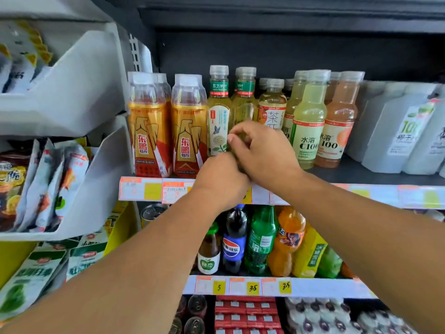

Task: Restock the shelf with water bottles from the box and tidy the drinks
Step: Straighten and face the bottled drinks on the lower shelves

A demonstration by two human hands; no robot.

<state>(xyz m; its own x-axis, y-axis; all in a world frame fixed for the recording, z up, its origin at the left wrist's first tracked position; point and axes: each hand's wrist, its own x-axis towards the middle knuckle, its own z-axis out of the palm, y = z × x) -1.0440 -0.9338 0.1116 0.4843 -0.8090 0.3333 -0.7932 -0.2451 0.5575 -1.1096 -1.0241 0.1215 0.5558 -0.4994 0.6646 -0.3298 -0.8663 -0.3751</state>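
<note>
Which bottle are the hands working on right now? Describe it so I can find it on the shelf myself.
Start at the top drinks shelf and its two gold energy drink bottles at the left end. Directly right of them stand two tall green-collared tea bottles; the hands meet at the second tea bottle. Its front is clear pale-yellow liquid, while its left neighbour, the labelled tea bottle, shows a white flower label.

A single wide-angle head-worn camera looked forward and slightly down, close to a dark metal drinks shelf (361, 175) at about chest height. Both bare forearms reached in from the bottom edge, and white snack racks (79, 97) bent along the left side.
</note>
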